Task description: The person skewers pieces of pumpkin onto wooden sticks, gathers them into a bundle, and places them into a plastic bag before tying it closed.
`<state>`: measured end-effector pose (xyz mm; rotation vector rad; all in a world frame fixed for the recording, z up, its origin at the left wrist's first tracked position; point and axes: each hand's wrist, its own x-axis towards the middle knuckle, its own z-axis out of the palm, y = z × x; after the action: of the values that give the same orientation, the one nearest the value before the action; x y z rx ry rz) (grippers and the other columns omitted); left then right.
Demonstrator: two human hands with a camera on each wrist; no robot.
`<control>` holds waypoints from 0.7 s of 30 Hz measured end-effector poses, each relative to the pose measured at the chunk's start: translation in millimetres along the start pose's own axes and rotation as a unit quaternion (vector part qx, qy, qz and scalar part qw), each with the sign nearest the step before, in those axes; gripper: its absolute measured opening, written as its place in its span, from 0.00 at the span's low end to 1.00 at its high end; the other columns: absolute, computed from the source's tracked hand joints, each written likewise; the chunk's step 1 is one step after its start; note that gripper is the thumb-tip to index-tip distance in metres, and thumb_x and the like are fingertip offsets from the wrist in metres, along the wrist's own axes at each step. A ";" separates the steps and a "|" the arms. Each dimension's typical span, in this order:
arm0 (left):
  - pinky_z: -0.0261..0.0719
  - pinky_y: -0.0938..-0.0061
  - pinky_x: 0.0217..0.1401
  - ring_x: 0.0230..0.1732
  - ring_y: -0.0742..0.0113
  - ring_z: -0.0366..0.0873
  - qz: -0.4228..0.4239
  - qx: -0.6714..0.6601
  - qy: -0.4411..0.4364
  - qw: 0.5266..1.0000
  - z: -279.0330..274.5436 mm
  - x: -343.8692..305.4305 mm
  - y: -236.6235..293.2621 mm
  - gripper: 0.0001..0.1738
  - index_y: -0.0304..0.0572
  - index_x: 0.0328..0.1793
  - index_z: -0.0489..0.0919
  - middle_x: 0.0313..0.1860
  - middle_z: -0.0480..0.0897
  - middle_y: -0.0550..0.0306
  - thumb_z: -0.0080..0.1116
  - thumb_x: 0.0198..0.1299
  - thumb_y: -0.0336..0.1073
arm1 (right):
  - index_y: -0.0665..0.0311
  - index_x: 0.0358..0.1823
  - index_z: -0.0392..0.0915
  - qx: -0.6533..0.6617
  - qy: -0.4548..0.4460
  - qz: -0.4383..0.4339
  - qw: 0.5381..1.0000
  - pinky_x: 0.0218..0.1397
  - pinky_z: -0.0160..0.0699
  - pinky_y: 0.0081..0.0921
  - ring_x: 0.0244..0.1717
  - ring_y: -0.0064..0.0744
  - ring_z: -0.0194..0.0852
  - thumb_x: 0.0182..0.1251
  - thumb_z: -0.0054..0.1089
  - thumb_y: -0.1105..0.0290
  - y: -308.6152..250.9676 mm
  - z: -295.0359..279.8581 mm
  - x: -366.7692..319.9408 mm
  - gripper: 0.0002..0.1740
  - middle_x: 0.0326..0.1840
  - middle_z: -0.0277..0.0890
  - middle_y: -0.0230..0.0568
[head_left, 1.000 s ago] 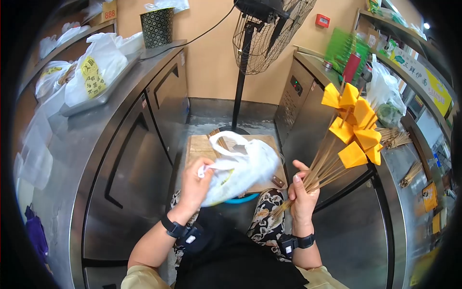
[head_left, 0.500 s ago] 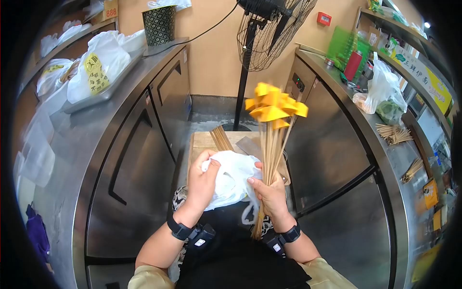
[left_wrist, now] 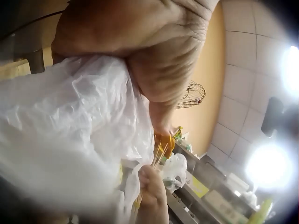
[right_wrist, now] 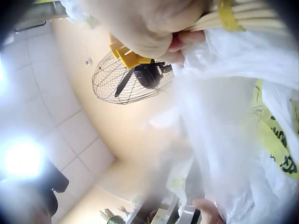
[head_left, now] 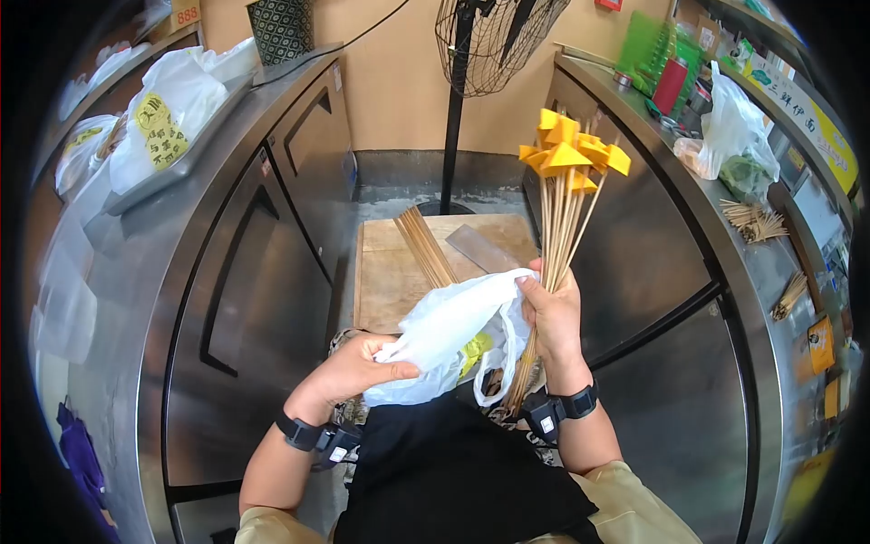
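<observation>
A white plastic bag (head_left: 453, 331) with yellow-green print is stretched between both hands above the lap. At its left end, my left hand (head_left: 358, 370) grips the plastic, thumb lying on top. My right hand (head_left: 557, 313) holds a bundle of thin wooden skewers (head_left: 555, 227) upright, and its thumb pinches the bag's rim as well. Orange-yellow wedge-shaped pieces (head_left: 566, 154) sit on the skewers' upper ends. Around the sticks runs a yellow band (right_wrist: 229, 16), visible in the right wrist view. One bag handle (head_left: 494, 385) hangs in a loop beside the lower stick ends.
Ahead stands a wooden board (head_left: 381, 272) bearing more skewers (head_left: 426, 245) and a flat metal blade (head_left: 480, 249). Steel counters flank both sides. Filled white bags (head_left: 168, 109) lie on the left counter; skewer bundles (head_left: 754, 222) lie on the right one. A standing fan (head_left: 462, 91) is behind.
Both hands have come together from apart. The skewer bundle moved left, in beside the bag. The right thumb now pinches the bag's rim, and the bag is spread wider.
</observation>
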<state>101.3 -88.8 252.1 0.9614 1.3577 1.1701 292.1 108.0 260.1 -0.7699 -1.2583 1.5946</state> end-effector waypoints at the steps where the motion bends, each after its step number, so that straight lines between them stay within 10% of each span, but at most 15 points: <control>1: 0.74 0.82 0.46 0.41 0.78 0.76 -0.003 -0.055 0.024 0.998 6.0 2.5 -0.7 0.17 0.32 0.50 0.79 0.39 0.82 0.62 0.64 0.57 0.34 | 0.66 0.46 0.70 0.005 -0.011 0.000 1.000 0.18 0.57 0.12 0.18 0.12 0.61 0.60 0.60 0.78 3.0 -1.5 0.1 0.14 0.30 0.72 0.29; 6: 0.77 0.73 0.53 0.49 0.66 0.79 0.043 -0.329 0.086 0.939 15.3 15.2 -4.1 0.23 0.30 0.60 0.70 0.52 0.79 0.51 0.59 0.60 0.33 | 0.67 0.48 0.71 0.013 -0.023 -0.011 1.000 0.16 0.55 0.12 0.16 0.11 0.58 0.63 0.57 0.76 -6.3 1.6 -10.0 0.13 0.32 0.74 0.30; 13: 0.80 0.69 0.48 0.46 0.63 0.80 0.081 -0.385 0.230 0.890 13.5 25.6 -14.8 0.17 0.31 0.58 0.70 0.49 0.79 0.50 0.51 0.65 0.32 | 0.66 0.53 0.68 0.029 -0.055 -0.017 0.998 0.15 0.52 0.12 0.14 0.10 0.54 0.65 0.53 0.75 -24.9 -2.1 -21.1 0.15 0.26 0.71 0.29; 21: 0.78 0.66 0.53 0.50 0.60 0.78 0.065 -0.445 0.197 0.871 -21.6 43.3 -26.9 0.20 0.33 0.59 0.70 0.52 0.79 0.50 0.44 0.69 0.41 | 0.67 0.58 0.68 -0.128 -0.305 0.122 0.936 0.27 0.63 0.11 0.26 0.13 0.63 0.63 0.59 0.73 -36.1 -52.6 -55.0 0.22 0.30 0.70 0.27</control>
<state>76.2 -54.9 216.3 0.1363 0.8595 1.9218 369.2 78.2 276.2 -0.6212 -1.9035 1.9855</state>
